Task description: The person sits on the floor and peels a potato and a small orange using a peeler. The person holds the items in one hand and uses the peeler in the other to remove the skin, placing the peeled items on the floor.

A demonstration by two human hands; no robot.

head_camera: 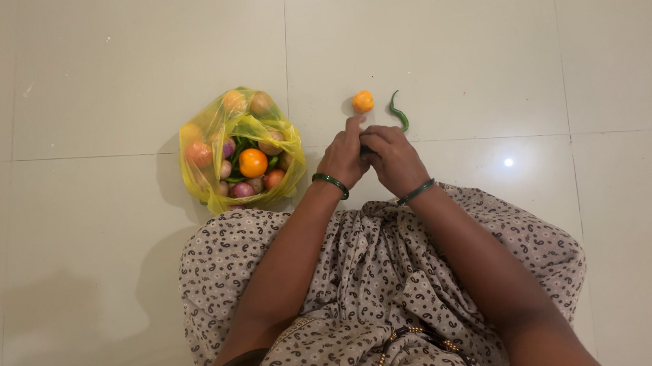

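Here, left hand [345,159] and right hand [392,156] pressed together, finger grip unclear, orange tomato [363,102] just beyond.

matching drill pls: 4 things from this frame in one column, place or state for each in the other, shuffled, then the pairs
Things:
1. yellow plastic bag
2. small orange fruit
3. green chilli
4. green bangle

Places or states:
A. curved, lying on the floor tile just right of the loose orange piece
B. round the wrist of the left hand
C. open on the floor, full of mixed vegetables
D. alone on the tile, just beyond the left fingertips

Pairs: 1-C, 2-D, 3-A, 4-B
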